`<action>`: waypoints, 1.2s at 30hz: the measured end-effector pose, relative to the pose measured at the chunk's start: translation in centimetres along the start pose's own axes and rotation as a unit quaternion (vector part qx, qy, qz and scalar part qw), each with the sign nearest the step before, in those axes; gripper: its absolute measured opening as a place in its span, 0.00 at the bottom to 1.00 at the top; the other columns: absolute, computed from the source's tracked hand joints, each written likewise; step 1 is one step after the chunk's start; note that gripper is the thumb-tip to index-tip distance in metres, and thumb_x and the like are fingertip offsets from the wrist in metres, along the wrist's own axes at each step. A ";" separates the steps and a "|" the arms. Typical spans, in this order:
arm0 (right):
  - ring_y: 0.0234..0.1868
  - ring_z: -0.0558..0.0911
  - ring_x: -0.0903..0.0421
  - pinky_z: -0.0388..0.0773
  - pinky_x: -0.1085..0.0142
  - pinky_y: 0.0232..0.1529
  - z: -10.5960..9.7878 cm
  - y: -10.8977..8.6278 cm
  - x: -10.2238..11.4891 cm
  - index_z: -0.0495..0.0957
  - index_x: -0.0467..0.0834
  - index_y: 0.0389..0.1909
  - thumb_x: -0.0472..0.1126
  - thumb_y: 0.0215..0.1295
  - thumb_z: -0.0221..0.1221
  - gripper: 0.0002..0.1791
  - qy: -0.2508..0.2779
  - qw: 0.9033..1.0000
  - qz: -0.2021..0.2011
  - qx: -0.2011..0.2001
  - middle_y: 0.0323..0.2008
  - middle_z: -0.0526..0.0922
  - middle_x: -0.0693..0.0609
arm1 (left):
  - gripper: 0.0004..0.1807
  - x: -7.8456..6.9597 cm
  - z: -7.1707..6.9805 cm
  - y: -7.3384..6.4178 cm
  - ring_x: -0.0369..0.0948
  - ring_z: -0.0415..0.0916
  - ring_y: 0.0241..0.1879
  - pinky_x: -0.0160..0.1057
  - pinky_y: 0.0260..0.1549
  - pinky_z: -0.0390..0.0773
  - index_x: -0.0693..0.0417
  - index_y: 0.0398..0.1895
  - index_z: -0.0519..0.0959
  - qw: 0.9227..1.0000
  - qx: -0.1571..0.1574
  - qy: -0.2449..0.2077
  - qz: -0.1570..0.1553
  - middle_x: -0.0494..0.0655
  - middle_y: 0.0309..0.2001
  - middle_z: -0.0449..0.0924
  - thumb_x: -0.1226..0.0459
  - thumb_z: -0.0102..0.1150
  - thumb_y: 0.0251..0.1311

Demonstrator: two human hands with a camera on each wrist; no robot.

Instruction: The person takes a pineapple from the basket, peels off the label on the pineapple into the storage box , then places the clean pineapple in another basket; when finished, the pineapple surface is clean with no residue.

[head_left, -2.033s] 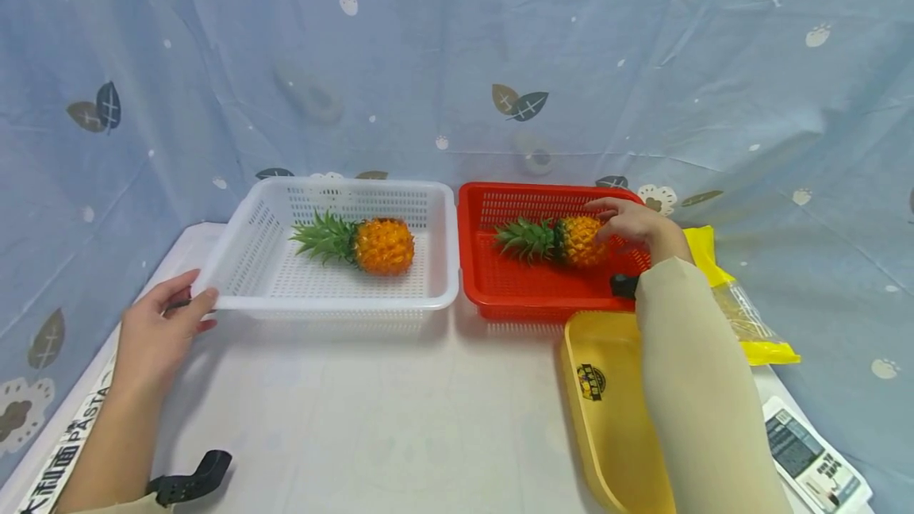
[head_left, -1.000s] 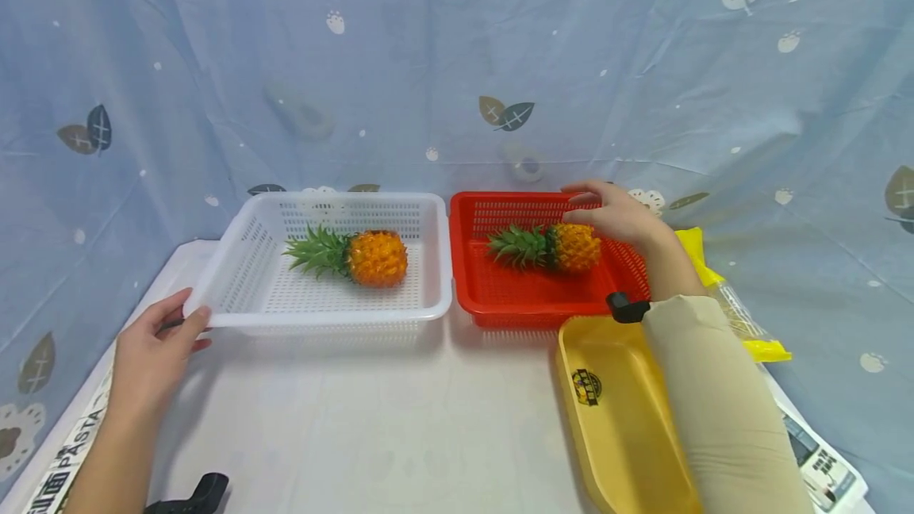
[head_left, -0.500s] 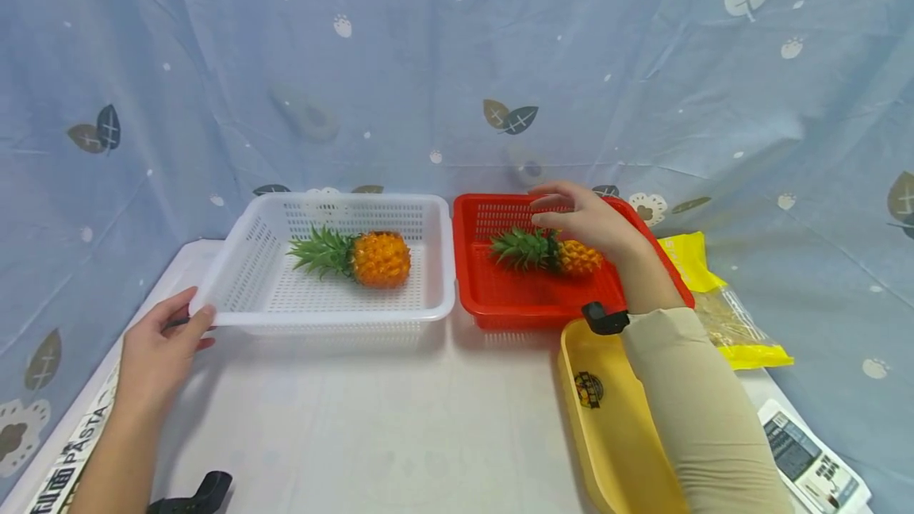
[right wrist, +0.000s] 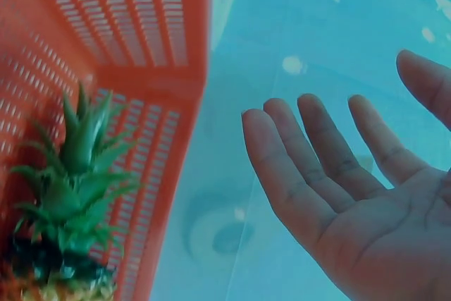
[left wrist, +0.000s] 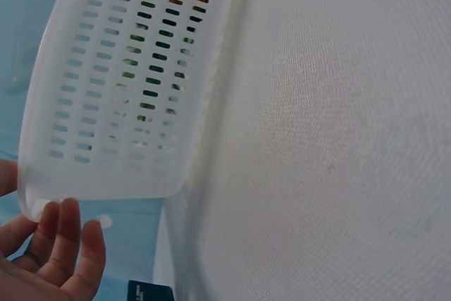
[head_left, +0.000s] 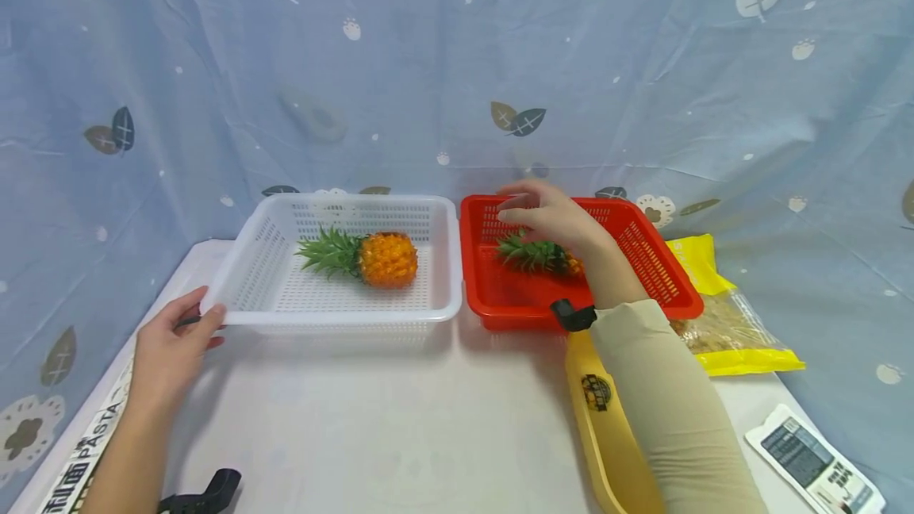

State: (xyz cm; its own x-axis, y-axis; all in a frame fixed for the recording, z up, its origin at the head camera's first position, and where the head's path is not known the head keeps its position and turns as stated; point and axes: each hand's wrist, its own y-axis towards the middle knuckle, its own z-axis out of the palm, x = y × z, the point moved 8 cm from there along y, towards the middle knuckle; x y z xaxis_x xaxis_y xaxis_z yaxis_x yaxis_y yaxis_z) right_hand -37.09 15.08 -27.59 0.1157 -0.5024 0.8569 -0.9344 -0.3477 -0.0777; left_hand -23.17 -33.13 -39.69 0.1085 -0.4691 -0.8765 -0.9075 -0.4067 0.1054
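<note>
Tabletop (head_left: pixel 371 419) — red basket (head_left: pixel 517 313), white basket (head_left: pixel 371 212), 1 pineapple (head_left: pixel 388 260) each; left hand (head_left: pixel 171 339) pinches white rim (head_left: pixel 328 317), right hand (head_left: pixel 548 216) relaxed.

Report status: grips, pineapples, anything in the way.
Left grip holding corner of white basket, pineapple inside. Right grip empty, near red basket; right arm partly hides second pineapple.

Place on the desk (head_left: pixel 393 419), before the curtain (head_left: pixel 400 86): left basket (head_left: pixel 343 316) and, just beside it, right basket (head_left: pixel 524 312). Left pineapple (head_left: pixel 388 260): in the left basket, crown to the left. Right pineapple (head_left: pixel 530 251): in the right basket, same orientation. Tray (head_left: pixel 612 443): before the right basket. Bag (head_left: pixel 728 320): right of that basket. Pouch (head_left: pixel 814 454): right of the tray.
</note>
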 end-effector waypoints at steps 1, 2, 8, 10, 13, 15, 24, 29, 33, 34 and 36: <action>0.65 0.78 0.43 0.82 0.48 0.60 0.3 0.2 0.1 0.69 0.47 0.72 0.43 0.73 0.60 0.28 -0.001 1.000 0.001 0.002 0.68 0.75 0.42 | 0.36 0.0 0.1 0.0 0.17 0.76 0.34 0.20 0.33 0.81 0.62 0.78 0.63 1.000 0.001 0.000 -0.001 0.52 0.57 0.72 0.52 0.56 0.75; 0.65 0.78 0.43 0.82 0.48 0.60 0.5 0.4 0.2 0.69 0.47 0.72 0.43 0.73 0.61 0.28 0.001 1.000 0.001 0.005 0.68 0.75 0.42 | 0.36 0.0 0.1 0.0 0.17 0.76 0.34 0.20 0.33 0.81 0.61 0.78 0.63 1.000 0.001 0.000 -0.002 0.52 0.57 0.73 0.52 0.56 0.75; 0.65 0.78 0.43 0.82 0.46 0.60 2.4 1.3 0.9 0.71 0.49 0.70 0.44 0.71 0.62 0.28 0.008 1.000 0.007 0.012 0.68 0.75 0.44 | 0.36 -0.2 0.1 -0.1 0.17 0.76 0.34 0.20 0.34 0.81 0.60 0.78 0.63 1.000 -0.003 -0.003 -0.007 0.49 0.57 0.73 0.51 0.56 0.75; 0.65 0.78 0.42 0.82 0.46 0.61 3.3 1.7 1.2 0.72 0.50 0.70 0.45 0.71 0.62 0.27 0.012 1.000 0.007 0.016 0.67 0.75 0.45 | 0.35 -0.2 0.0 -0.1 0.17 0.76 0.34 0.20 0.34 0.81 0.61 0.78 0.63 1.000 -0.003 -0.006 -0.001 0.48 0.56 0.73 0.52 0.56 0.75; 0.66 0.78 0.40 0.81 0.44 0.62 4.7 2.3 1.7 0.73 0.49 0.69 0.45 0.71 0.63 0.26 0.015 0.999 0.003 0.030 0.66 0.76 0.45 | 0.35 -0.2 -0.1 -0.1 0.17 0.77 0.34 0.20 0.34 0.81 0.61 0.77 0.64 1.000 -0.004 -0.010 0.003 0.44 0.54 0.73 0.53 0.56 0.75; 0.66 0.78 0.40 0.80 0.44 0.63 5.7 2.7 1.9 0.73 0.49 0.68 0.45 0.71 0.62 0.26 0.019 0.999 0.000 0.043 0.66 0.76 0.45 | 0.34 -0.1 -0.1 -0.1 0.17 0.77 0.34 0.21 0.34 0.82 0.61 0.77 0.64 1.000 -0.002 -0.013 0.004 0.41 0.52 0.74 0.54 0.57 0.75; 0.61 0.80 0.49 0.83 0.50 0.59 9.0 4.2 3.2 0.74 0.51 0.67 0.47 0.72 0.62 0.24 0.023 0.997 0.002 0.073 0.66 0.77 0.49 | 0.35 -0.1 0.0 -0.2 0.18 0.78 0.33 0.21 0.34 0.82 0.59 0.78 0.63 1.000 0.001 -0.003 0.003 0.53 0.59 0.73 0.52 0.55 0.75; 0.60 0.81 0.49 0.83 0.50 0.58 10.2 5.3 3.1 0.74 0.52 0.67 0.47 0.72 0.62 0.24 0.045 0.996 0.018 0.079 0.65 0.77 0.49 | 0.34 -0.2 0.0 -0.1 0.17 0.77 0.33 0.20 0.33 0.81 0.59 0.78 0.63 1.000 0.002 -0.009 0.003 0.53 0.58 0.74 0.53 0.55 0.75; 0.60 0.81 0.48 0.82 0.48 0.60 11.0 6.0 3.1 0.74 0.52 0.68 0.48 0.72 0.63 0.25 0.063 0.994 0.024 0.088 0.65 0.76 0.48 | 0.34 -0.2 0.1 0.0 0.17 0.78 0.34 0.20 0.33 0.81 0.59 0.78 0.63 1.000 0.000 -0.012 -0.001 0.50 0.57 0.74 0.53 0.56 0.75; 0.61 0.81 0.47 0.82 0.48 0.61 11.2 6.2 3.1 0.74 0.52 0.68 0.49 0.72 0.63 0.25 0.065 0.993 0.025 0.091 0.65 0.76 0.48 | 0.34 -0.2 0.1 0.0 0.18 0.78 0.34 0.20 0.33 0.81 0.59 0.78 0.63 1.000 0.000 -0.013 -0.003 0.50 0.57 0.74 0.53 0.56 0.75; 0.62 0.81 0.46 0.81 0.47 0.62 11.5 6.5 3.0 0.74 0.51 0.69 0.49 0.72 0.63 0.26 0.070 0.993 0.031 0.094 0.66 0.75 0.48 | 0.35 -0.1 0.3 0.0 0.18 0.78 0.34 0.20 0.33 0.81 0.59 0.78 0.63 1.000 0.002 -0.014 -0.005 0.49 0.57 0.74 0.53 0.56 0.75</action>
State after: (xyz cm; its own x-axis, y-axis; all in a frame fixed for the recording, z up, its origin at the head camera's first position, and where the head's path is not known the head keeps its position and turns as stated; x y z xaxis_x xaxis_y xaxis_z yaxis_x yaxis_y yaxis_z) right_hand -38.97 2.22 -31.38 -0.0001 -0.4174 0.9087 -0.8569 -0.4685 -0.2152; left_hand -23.31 -32.87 -39.68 0.1051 -0.4424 -0.8906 -0.9082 -0.4075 0.0952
